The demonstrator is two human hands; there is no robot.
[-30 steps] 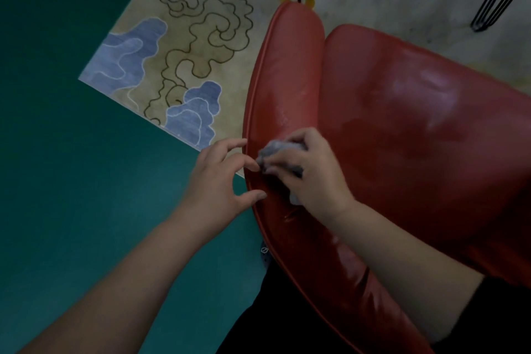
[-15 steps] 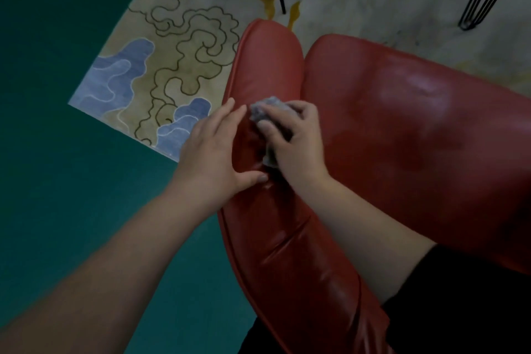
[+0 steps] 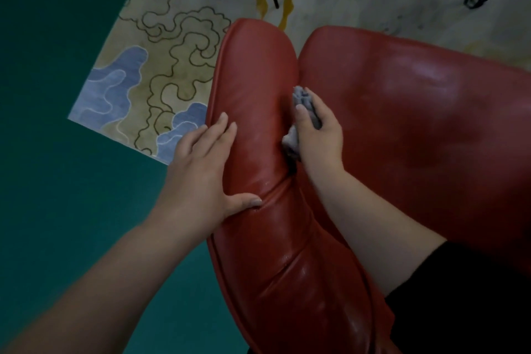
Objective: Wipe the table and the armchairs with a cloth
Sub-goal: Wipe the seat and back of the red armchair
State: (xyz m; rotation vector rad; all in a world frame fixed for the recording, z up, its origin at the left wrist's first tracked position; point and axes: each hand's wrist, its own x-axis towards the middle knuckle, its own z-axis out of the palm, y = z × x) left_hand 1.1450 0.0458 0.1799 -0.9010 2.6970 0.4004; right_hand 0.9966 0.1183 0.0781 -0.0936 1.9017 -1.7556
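While the left hand (image 3: 201,169) lies flat with straight fingers on the red armchair's (image 3: 416,129) armrest (image 3: 255,100), steadying it, grips the bunched grey cloth (image 3: 304,103) in the right hand (image 3: 319,135), tucked in the crease between armrest and seat. Runs near to far, that crease, so probably calls for strokes along it; right hand nearer, left just beside across the armrest.
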